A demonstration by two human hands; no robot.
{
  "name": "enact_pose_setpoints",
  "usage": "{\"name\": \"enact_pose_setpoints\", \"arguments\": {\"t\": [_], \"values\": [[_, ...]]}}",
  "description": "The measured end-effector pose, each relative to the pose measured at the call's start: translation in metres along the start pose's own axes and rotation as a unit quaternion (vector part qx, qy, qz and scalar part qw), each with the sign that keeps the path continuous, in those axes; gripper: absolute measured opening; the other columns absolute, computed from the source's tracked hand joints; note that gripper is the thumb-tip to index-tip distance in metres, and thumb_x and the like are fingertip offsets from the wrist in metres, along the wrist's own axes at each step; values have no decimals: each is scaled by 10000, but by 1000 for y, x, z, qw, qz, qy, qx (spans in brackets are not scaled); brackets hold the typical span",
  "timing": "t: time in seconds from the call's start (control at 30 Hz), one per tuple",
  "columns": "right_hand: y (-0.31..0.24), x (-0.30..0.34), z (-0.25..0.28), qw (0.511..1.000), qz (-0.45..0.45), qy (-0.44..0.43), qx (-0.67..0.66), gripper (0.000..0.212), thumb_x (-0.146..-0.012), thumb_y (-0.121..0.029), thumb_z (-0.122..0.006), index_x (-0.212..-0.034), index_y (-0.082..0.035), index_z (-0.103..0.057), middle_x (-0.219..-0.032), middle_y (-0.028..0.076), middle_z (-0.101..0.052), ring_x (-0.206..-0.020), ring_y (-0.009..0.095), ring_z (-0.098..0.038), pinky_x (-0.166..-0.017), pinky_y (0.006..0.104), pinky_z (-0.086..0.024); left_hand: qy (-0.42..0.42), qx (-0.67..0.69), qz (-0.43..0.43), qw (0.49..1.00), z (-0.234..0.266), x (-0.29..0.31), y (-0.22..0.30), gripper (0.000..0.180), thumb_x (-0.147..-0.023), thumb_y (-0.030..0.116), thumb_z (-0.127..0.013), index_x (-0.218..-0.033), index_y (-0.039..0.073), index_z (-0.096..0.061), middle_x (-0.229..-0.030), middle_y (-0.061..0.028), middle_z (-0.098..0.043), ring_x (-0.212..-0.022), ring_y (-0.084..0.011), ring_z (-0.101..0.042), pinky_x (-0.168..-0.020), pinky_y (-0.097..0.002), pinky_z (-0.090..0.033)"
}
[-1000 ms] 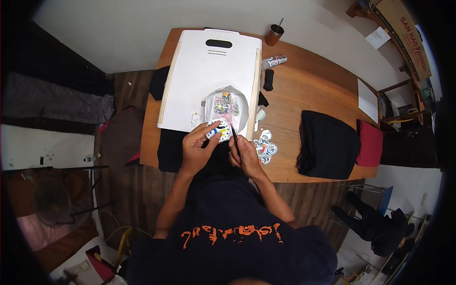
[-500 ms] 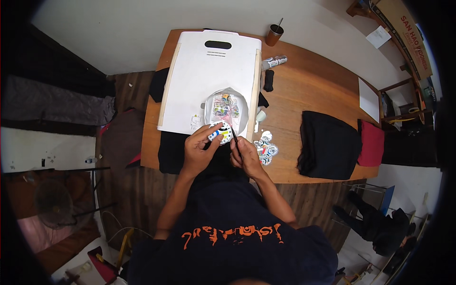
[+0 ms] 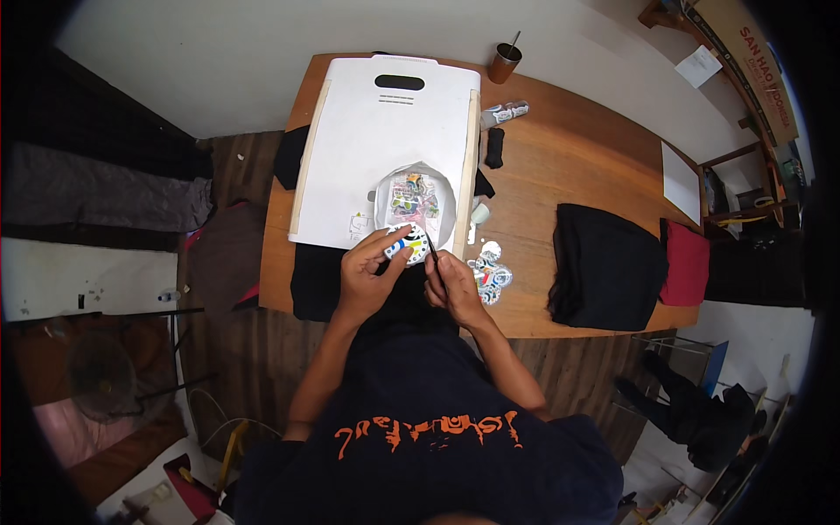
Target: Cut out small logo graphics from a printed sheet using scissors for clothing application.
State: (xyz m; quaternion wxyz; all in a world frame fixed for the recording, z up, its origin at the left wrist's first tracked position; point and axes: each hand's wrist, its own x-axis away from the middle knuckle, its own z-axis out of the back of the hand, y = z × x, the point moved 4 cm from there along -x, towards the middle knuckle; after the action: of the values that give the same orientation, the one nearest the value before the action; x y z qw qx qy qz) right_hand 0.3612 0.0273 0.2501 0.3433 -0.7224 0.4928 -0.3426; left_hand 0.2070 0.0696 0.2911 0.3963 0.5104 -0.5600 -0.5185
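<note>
My left hand (image 3: 368,271) pinches a round white sticker-like piece (image 3: 408,248) printed in blue, yellow and black. Thumb and fingers press on it from its left side. Closed around a slim dark pointed tool (image 3: 432,248), my right hand (image 3: 453,283) keeps its tip at the piece's right edge. Whether the tool is a cutter or scissors I cannot tell. Just beyond both hands, a round white container (image 3: 452,197) holds colourful printed scraps (image 3: 414,194). To the right of my right hand, several round printed pieces (image 3: 492,277) lie in an overlapping pile on the table.
A large white board (image 3: 394,127) with a handle slot lies under the container on the wooden table (image 3: 534,175). A brown cup (image 3: 505,64), a clear bottle (image 3: 505,114) and a small black item (image 3: 495,149) stand beyond. Folded black cloth (image 3: 604,267) and red cloth (image 3: 683,262) lie right.
</note>
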Motion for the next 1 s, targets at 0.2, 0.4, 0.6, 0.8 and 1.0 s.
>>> {"name": "enact_pose_setpoints", "arguments": {"t": [0.2, 0.4, 0.6, 0.8, 1.0], "values": [[5, 0, 0, 1000, -9, 3, -16, 388, -1094, -388, -374, -1000, -38, -511, -557, -39, -305, -435, 58, -240, -428, 231, -234, 1, -7, 5, 1000, 0, 1, 0, 339, -912, -92, -653, -1249, -53, -652, -1144, -108, -653, -978, -96, -627, -796, -200, -521], [7, 1, -1, 1000, 0, 2, -18, 392, -1094, -395, -369, -992, -42, -507, -555, -40, -299, -436, 60, -238, -430, 232, -234, 0, -5, 4, 1000, 0, 1, 2, 338, -915, -93, -649, -1250, -57, -649, -1148, -108, -651, -985, -102, -630, -805, -204, -524], [8, 0, -1, 1000, -6, 3, -23, 397, -1092, -405, -372, -990, -45, -506, -555, -41, -297, -436, 60, -241, -431, 232, -233, 1, 1, 5, 1000, 0, 0, 2, 338, -916, -92, -648, -1252, -59, -648, -1147, -111, -650, -994, -106, -629, -813, -207, -524], [8, 0, -1, 1000, -9, 10, -24, 396, -1092, -405, -373, -988, -47, -507, -556, -42, -295, -436, 60, -240, -431, 231, -231, 1, 4, 7, 1000, 0, 0, 3, 342, -916, -91, -647, -1257, -60, -644, -1149, -115, -651, -994, -107, -629, -817, -208, -521], [3, 0, 0, 999, -15, 8, -30, 388, -1092, -399, -377, -990, -48, -508, -560, -44, -293, -438, 57, -234, -428, 231, -224, 5, 6, 5, 1000, 2, 0, 4, 343, -919, -91, -644, -1261, -60, -641, -1154, -120, -652, -998, -112, -631, -825, -212, -524]]}}
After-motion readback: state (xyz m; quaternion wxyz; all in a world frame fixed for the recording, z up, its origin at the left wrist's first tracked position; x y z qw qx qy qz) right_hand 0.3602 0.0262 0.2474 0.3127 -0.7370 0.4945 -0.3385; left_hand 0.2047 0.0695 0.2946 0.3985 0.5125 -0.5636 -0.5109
